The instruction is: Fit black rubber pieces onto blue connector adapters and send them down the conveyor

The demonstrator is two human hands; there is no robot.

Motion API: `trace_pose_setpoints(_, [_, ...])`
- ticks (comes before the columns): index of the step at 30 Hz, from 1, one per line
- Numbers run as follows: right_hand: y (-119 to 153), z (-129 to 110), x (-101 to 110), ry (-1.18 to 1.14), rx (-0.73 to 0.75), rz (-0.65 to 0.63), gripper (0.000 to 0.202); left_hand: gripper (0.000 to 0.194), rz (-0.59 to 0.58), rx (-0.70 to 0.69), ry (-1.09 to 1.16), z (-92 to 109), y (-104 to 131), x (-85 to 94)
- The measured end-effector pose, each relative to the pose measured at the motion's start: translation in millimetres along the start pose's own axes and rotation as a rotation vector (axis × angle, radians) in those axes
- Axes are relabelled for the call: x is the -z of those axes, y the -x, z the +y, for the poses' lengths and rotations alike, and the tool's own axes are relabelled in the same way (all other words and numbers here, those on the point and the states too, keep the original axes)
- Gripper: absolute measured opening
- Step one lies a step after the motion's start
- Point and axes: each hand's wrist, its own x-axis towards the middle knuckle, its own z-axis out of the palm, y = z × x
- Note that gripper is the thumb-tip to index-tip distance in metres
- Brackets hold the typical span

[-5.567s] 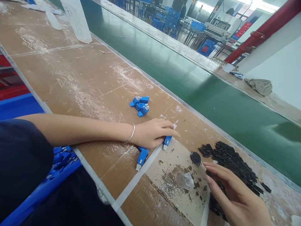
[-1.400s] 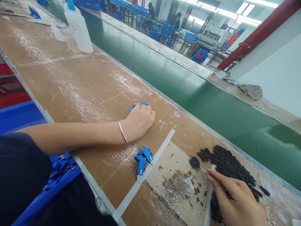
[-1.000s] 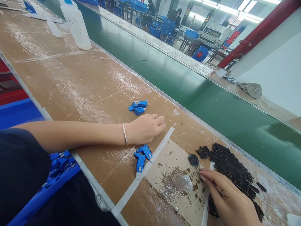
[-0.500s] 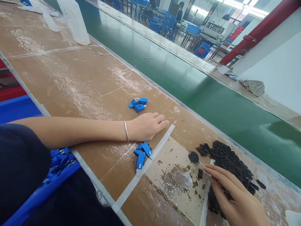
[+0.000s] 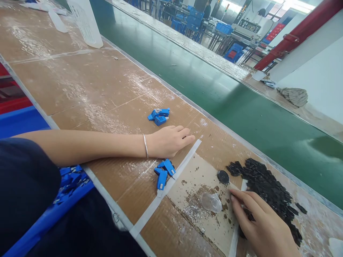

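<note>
My left hand rests palm down on the brown tabletop, its fingers relaxed and slightly apart, with nothing seen in it. Several blue plastic pieces lie beyond it, and more blue parts sit on its near side by the white tape strip. My right hand is pinched, thumb against index finger; whatever is between the fingertips is hidden. Beside those fingertips are a round black cap and a clear, wet small dish on a stained board. A heap of black pieces lies behind and partly under my right hand.
A green belt runs along the table's far side. A white bottle stands at the back left. Below the left edge, a blue bin holds blue parts. Across the belt lies a grey cloth; a person is in the far background.
The small black block seen by my right fingertips is no longer visible. My right hand has shifted slightly left and its fingertips are closer together. My left hand stays in place; the view has moved slightly.
</note>
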Motion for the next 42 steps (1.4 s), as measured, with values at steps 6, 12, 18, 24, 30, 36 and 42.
trace_pose_setpoints(6, [4, -8, -5, 0.029, -0.089, -0.011, 0.029, 0.044, -0.029, -0.003, -0.001, 0, 0, -0.3])
trace_pose_setpoints(12, [4, 0, 1, -0.099, -0.045, -0.093, 0.028, 0.058, -0.054, -0.008, 0.006, 0, 0, -1.4])
trace_pose_setpoints(18, [1, 7, 11, -0.245, -0.100, -0.124, 0.026, 0.055, -0.024, -0.007, 0.011, 0, 1, -2.0])
trace_pose_setpoints(24, [3, 15, 7, -0.363, -0.244, -0.201, 0.023, 0.056, -0.016, -0.010, 0.015, 0, 1, -2.4])
trace_pose_setpoints(30, [-3, 4, 13, -0.506, -0.223, -0.056, 0.016, 0.062, -0.011, -0.003, 0.118, 0, 0, -3.9])
trace_pose_setpoints(36, [-6, -13, 27, -0.435, 0.041, -0.045, 0.021, 0.047, 0.000, 0.133, 0.368, 0, -3, -4.3])
trace_pose_setpoints(42, [-4, -24, 27, -0.343, 0.208, -0.110, 0.047, 0.024, 0.019, 0.193, 0.548, -3, -6, -9.1])
